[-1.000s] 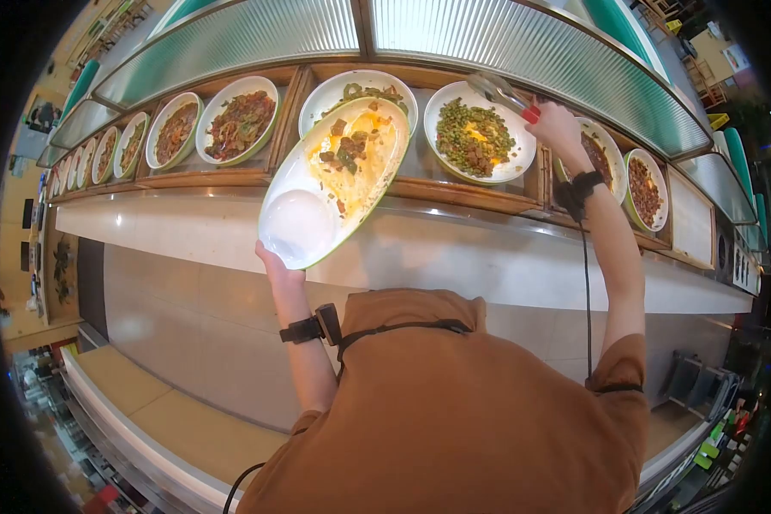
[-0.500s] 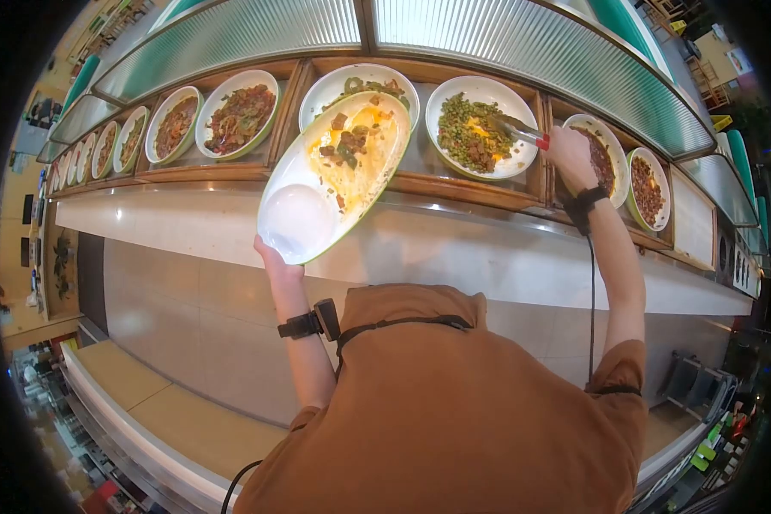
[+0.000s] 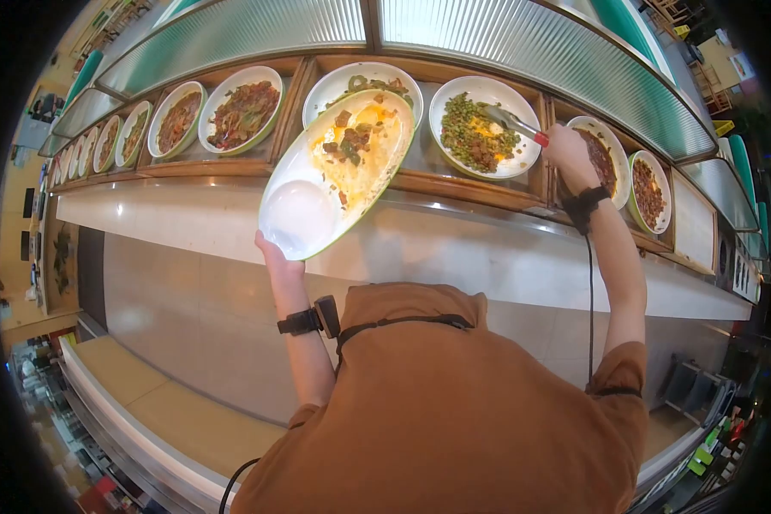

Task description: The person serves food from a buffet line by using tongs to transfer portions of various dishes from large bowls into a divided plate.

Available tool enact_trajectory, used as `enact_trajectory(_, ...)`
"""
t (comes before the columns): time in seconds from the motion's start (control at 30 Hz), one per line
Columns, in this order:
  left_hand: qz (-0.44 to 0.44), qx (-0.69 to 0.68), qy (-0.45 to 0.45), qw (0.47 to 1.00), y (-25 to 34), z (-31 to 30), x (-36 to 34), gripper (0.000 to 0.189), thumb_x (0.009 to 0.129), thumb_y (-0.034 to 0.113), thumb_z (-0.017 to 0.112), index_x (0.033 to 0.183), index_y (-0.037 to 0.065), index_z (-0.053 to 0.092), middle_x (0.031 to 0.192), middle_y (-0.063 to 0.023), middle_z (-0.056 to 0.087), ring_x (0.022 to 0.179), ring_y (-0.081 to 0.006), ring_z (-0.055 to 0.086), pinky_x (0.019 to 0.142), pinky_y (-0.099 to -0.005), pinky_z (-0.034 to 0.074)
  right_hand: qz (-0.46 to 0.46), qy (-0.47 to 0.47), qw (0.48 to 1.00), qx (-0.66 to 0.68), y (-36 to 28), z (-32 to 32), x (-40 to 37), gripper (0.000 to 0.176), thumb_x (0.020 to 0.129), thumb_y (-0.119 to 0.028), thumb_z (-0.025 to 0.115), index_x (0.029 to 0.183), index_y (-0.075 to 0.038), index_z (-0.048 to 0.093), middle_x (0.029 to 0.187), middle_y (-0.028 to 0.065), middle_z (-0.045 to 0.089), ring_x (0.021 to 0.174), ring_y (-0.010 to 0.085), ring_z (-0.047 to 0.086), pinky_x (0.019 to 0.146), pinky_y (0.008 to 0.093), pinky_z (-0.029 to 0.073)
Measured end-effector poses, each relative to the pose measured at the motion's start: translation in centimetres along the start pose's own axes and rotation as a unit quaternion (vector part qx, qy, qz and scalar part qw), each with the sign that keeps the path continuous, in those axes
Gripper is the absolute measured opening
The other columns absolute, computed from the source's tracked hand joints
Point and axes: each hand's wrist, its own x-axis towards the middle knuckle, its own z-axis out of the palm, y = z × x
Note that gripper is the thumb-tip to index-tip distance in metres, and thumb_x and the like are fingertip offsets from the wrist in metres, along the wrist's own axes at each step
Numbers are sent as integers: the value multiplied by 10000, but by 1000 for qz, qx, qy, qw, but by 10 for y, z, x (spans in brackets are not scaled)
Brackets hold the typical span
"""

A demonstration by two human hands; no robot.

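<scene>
My left hand [image 3: 280, 259] grips the lower end of a white oval dish [image 3: 270, 184] with a green outside, tilted toward me. Orange oil and a few browned chunks with green pieces lie in its upper part; a round white shape shows in its lower part. My right hand [image 3: 571, 154] is closed on a red-handled metal serving utensil [image 3: 522, 127]. The utensil's head is over a round white bowl [image 3: 527, 158] of chopped green vegetables and browned bits. Behind the oval dish, partly covered by it, is a bowl of green peppers [image 3: 317, 90].
Wooden frames [image 3: 291, 116] hold a long row of food bowls, including red-brown dishes [image 3: 242, 116] to the left and a bowl of diced food [image 3: 649, 193] at the right. A ribbed glass guard [image 3: 522, 43] runs behind them. A pale counter ledge [image 3: 454, 244] lies in front.
The utensil's head has shifted slightly left and up, turning over the green vegetables. The oval dish in my left hand stays nearly where it was.
</scene>
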Motion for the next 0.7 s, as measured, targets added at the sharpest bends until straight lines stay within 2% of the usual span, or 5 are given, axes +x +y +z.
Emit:
enact_trajectory(0.13,7,10,5,1000,0,2,-2,607,987,465,225,1395,51,400,1401,-120,464,1284,-282,443,1074,-418,370,7,1,999,39,6,2,12,258,706,-202,677,910,-48,705,880,215,676,849,371,661,759,453,532)
enact_trajectory(0.2,4,1,2,1000,-2,-1,2,551,979,437,258,1337,71,462,1345,-104,512,1222,-275,496,1023,-418,424,-5,0,999,43,7,0,13,289,690,-227,692,913,-43,706,880,218,677,844,366,664,762,446,532)
enact_trajectory(0.33,-6,-12,0,1000,-2,-6,6,523,975,421,272,1303,79,495,1301,-98,543,1180,-270,528,990,-413,456,16,-22,998,62,-3,-7,8,259,697,-143,635,922,-32,701,898,237,672,876,384,657,803,451,526)
enact_trajectory(0.43,0,-2,-5,1000,-2,-6,7,597,983,453,223,1381,51,413,1399,-117,467,1281,-286,444,1080,-421,360,11,-12,997,70,-10,-11,7,259,690,-157,645,912,-39,707,878,234,673,860,385,657,803,448,526)
enact_trajectory(0.7,-11,-5,-4,1000,0,-2,4,587,983,461,227,1374,70,424,1389,-107,474,1267,-285,456,1058,-426,386,-74,22,992,98,-66,-45,1,228,718,-172,620,901,-77,716,829,202,675,824,375,654,770,448,522)
